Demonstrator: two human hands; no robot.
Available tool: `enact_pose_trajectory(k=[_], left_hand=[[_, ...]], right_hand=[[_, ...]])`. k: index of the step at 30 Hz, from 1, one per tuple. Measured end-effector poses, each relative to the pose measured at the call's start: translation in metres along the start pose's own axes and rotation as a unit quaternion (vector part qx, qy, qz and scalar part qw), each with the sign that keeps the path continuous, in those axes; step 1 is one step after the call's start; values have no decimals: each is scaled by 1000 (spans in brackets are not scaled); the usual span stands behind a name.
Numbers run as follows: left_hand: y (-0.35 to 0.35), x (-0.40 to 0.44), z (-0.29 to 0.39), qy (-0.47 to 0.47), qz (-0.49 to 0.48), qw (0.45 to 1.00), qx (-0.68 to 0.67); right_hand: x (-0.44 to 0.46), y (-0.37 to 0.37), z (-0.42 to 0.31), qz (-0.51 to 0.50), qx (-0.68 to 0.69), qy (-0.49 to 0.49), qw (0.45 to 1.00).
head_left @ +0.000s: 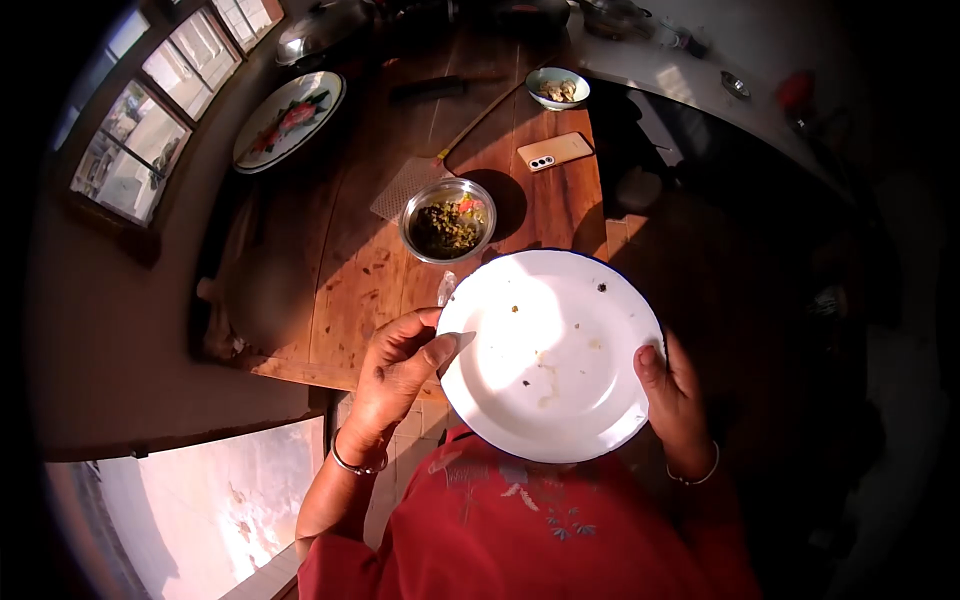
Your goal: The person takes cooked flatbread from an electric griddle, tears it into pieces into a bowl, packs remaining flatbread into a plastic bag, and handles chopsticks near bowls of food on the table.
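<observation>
A white plate with a dark blue rim is held up in front of my red top, past the table's near edge. A few dark crumbs and faint stains lie on its surface. My left hand grips the plate's left edge, thumb on top. On the right edge, my right hand holds it with the thumb over the rim and the fingers underneath. Just beyond the plate, a metal bowl with chopped dark green food and some red pieces stands on the wooden table.
A fly swatter lies behind the bowl. Farther right are a phone and a small bowl of pale food. A large floral platter rests at the back left, near a window.
</observation>
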State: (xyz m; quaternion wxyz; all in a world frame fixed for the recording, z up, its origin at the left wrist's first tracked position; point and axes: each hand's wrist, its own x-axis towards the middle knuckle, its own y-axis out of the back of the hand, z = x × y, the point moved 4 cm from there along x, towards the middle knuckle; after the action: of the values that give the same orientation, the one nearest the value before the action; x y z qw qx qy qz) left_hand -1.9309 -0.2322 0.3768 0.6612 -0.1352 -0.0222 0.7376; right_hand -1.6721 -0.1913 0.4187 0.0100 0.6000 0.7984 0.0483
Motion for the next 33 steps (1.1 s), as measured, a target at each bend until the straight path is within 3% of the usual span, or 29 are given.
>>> enact_pose_trajectory(k=[9,12,14,16,20,22,24,28,30,31,33], left_hand=[[3,-7,8,-8,-11,1000,-1],[-1,-6,12,-17,-1,1000,-3],[-1,-5,7,-9,60,998,-11],[6,-1,3,-17,13,999,-33],[71,8,-49,-26,133,977,162],[105,6,-85,-32,191,935,297],[92,-1,-83,-60,207,900,378],[54,-2,-93,-40,161,904,395],[27,-1,-86,-127,118,843,510],[19,2,-87,-110,76,846,517],[6,10,-99,-84,48,796,597]], right_hand=[[-1,-2,-1,-29,-15,40,999],[0,-1,8,-30,-19,15,999],[2,1,18,34,57,-36,997],[0,19,36,30,90,-100,990],[-9,56,54,185,157,-117,963],[-22,75,63,247,157,-139,946],[-30,98,84,287,161,-123,936],[-48,127,117,342,153,-149,915],[-55,135,133,349,158,-139,913],[-57,133,132,342,173,-137,914],[-59,127,124,339,194,-131,911]])
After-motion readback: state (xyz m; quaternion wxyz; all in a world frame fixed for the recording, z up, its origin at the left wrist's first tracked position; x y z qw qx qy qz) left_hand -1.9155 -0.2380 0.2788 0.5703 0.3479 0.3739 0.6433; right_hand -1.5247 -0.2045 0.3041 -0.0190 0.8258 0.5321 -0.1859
